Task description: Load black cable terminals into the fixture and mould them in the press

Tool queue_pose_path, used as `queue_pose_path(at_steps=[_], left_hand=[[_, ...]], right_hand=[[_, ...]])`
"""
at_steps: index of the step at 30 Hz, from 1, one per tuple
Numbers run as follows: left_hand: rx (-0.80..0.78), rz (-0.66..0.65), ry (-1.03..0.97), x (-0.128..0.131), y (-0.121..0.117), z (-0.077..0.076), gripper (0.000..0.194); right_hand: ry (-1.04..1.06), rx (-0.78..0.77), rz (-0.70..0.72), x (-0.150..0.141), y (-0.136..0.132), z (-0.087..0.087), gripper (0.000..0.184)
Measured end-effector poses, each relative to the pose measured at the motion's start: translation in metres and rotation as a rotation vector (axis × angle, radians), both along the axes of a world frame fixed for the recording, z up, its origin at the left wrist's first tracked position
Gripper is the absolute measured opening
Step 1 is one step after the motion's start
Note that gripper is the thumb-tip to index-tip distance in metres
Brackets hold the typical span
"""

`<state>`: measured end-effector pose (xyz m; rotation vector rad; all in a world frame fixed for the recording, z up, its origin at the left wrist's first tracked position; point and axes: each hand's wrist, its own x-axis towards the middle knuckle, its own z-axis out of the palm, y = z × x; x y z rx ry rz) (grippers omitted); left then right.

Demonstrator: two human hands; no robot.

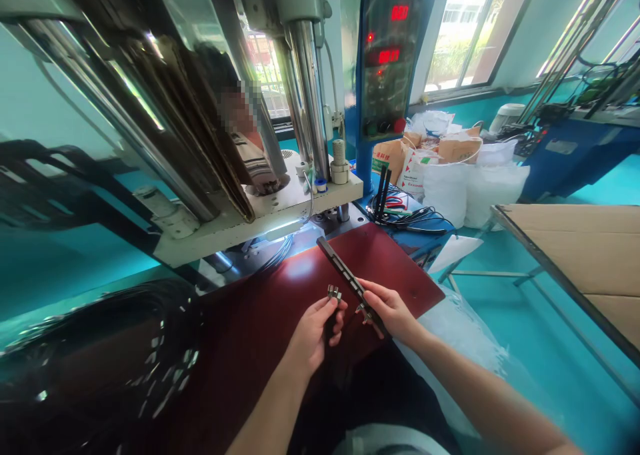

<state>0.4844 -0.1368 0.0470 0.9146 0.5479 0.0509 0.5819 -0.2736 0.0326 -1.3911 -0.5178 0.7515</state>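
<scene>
My right hand (393, 310) is closed around the lower part of a long dark slotted bar (341, 264), which slants up and left over the dark red tabletop (410, 278). Small metal bits stick out from the bar's lower end, below the fingers. My left hand (311, 335) pinches several small metal connectors (334, 293) between thumb and fingers. A dark part of what it grips runs down inside the palm, mostly hidden. Both hands are close together above the tabletop, with the connectors just left of the bar and apart from it.
Ahead stands a press with a pale platen (280, 205) and steel columns. Its control panel (387, 55) shows red digits. Coiled black cables (100, 355) lie left, and more cables (417, 218) right of the press. White sacks (445, 188) and a cardboard-topped table (575, 248) stand right.
</scene>
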Motion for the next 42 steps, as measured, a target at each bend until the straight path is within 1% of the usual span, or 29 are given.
queue_pose_path(at_steps=[2,5,8,11,17,19,21,23,26,27,28,31,32,35,37,39,42], left_hand=[[0.046,-0.003,0.029,0.003,-0.003,-0.001,0.032],[0.188,-0.025,0.065,0.008,-0.009,-0.001,0.029],[0.310,-0.022,0.096,0.012,-0.014,0.003,0.025],[0.323,0.002,0.108,0.014,-0.017,0.008,0.022],[0.250,0.011,0.119,0.015,-0.018,0.011,0.024],[0.279,0.023,0.091,0.013,-0.019,0.010,0.026],[0.330,0.036,0.063,0.012,-0.019,0.008,0.028],[0.393,0.086,0.036,0.010,-0.018,0.004,0.028],[0.441,0.238,0.016,0.009,-0.013,-0.001,0.027],[0.444,0.261,0.020,0.009,-0.011,-0.002,0.026],[0.445,0.257,0.029,0.009,-0.009,-0.003,0.025],[0.458,0.160,0.055,0.009,-0.008,0.001,0.026],[0.441,0.129,0.064,0.010,-0.009,0.003,0.027],[0.303,0.066,0.071,0.013,-0.011,0.011,0.028],[0.226,0.040,0.070,0.015,-0.013,0.014,0.027],[0.201,0.044,0.081,0.016,-0.013,0.013,0.026],[0.221,0.103,0.076,0.016,-0.014,0.008,0.025]], right_hand=[[-0.007,-0.001,0.020,0.000,-0.001,-0.001,0.053],[-0.027,0.003,0.049,0.001,-0.002,-0.002,0.052],[-0.044,0.010,0.084,0.002,-0.002,-0.003,0.052],[-0.061,0.003,0.104,0.002,-0.002,-0.005,0.051],[-0.148,-0.035,0.152,0.003,0.000,-0.009,0.051],[-0.173,-0.047,0.160,0.003,0.001,-0.009,0.051],[-0.148,-0.027,0.144,0.003,0.001,-0.008,0.050],[-0.089,0.000,0.096,0.002,0.001,-0.006,0.050],[-0.017,-0.012,0.013,0.000,0.000,-0.003,0.055],[-0.005,-0.023,-0.005,0.000,0.000,-0.003,0.058],[0.001,-0.029,-0.011,0.000,0.000,-0.004,0.059],[-0.005,-0.013,0.009,0.001,-0.001,-0.008,0.057],[-0.009,-0.003,0.022,0.001,-0.002,-0.009,0.056],[-0.027,0.021,0.057,0.003,-0.003,-0.009,0.052],[-0.046,0.029,0.074,0.004,-0.003,-0.007,0.052],[-0.068,0.017,0.084,0.003,-0.003,-0.006,0.053],[-0.154,-0.032,0.097,0.001,-0.002,-0.009,0.054]])
